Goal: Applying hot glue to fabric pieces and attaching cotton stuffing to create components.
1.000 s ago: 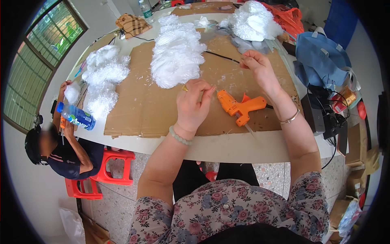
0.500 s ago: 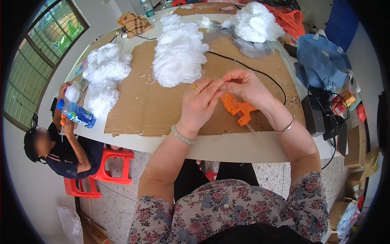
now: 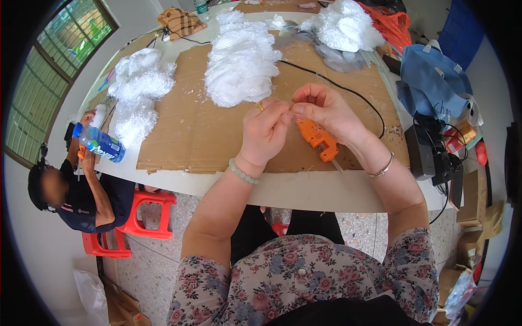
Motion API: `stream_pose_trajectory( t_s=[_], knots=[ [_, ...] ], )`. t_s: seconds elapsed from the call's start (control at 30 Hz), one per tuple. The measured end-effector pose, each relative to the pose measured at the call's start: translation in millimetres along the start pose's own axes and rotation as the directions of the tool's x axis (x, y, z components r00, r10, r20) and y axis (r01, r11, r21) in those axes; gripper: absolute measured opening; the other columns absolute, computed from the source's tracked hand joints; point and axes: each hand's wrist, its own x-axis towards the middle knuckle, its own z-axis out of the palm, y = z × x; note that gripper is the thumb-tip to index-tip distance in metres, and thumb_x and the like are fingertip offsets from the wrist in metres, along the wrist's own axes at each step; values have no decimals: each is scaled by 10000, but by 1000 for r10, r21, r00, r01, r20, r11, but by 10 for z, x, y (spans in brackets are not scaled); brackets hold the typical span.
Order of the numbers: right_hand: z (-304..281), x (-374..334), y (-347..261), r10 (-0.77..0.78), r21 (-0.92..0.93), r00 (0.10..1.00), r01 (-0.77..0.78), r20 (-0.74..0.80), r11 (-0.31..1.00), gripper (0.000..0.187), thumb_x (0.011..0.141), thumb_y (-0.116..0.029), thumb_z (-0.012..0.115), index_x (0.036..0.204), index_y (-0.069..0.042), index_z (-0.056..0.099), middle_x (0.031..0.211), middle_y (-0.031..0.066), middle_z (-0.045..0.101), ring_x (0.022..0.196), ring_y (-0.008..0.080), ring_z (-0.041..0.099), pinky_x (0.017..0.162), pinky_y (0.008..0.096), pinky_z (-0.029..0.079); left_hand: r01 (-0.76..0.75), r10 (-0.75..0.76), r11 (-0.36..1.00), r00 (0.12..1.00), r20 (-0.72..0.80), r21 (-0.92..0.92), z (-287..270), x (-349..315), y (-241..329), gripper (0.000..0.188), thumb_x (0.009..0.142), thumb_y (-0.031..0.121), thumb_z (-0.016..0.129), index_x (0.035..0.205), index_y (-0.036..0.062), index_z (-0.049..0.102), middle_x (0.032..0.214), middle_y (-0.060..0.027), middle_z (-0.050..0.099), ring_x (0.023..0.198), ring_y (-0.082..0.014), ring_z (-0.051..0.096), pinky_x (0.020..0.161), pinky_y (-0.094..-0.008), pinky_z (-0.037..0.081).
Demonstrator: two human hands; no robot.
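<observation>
Both my hands are raised together over the cardboard sheet (image 3: 185, 130), fingertips nearly touching. My left hand (image 3: 265, 130) is closed, thumb pressed to its fingers; a ring and a bead bracelet are on that side. My right hand (image 3: 326, 111) pinches with thumb and forefinger close by. Whatever lies between the fingertips is too small to make out. Under my right hand an orange glue gun (image 3: 317, 140) rests on the cardboard, its upper end partly covered by my fingers. Beyond my hands is a large heap of white shiny fringed material (image 3: 242, 60).
More white fringe piles lie at left (image 3: 140, 89) and far right (image 3: 348, 27). A black cable (image 3: 342, 83) curves across the cardboard. On the right edge stand a blue bag (image 3: 435, 76) and a black box (image 3: 421, 152). At left, a co-worker (image 3: 89, 190) sits beside a water bottle (image 3: 100, 144).
My fingertips stay together, with the left fingers curled in a little more. The view has shifted slightly, so the table sits higher. The co-worker's hand has moved with a white piece.
</observation>
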Motion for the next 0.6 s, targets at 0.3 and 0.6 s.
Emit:
stream_pose_trajectory(
  t_s=[0.3,0.6],
  knots=[
    [-37,19,-65,55,12,995,-54,-87,998,167,915,-59,522,1046,-6,613,972,53,639,890,114,598,799,249,487,517,-547,685,830,106,-513,20,-19,-217,125,908,20,518,992,-27,598,814,-47,612,714,-115,590,657,-244,496],
    [-70,-2,18,-72,-329,991,31,-115,944,217,886,-18,544,1098,-2,588,1005,38,625,895,78,585,774,212,474,582,-601,489,765,233,-649,-17,23,-167,253,868,-93,493,1096,-18,574,996,-85,616,833,-154,628,762,-274,524]
  ],
)
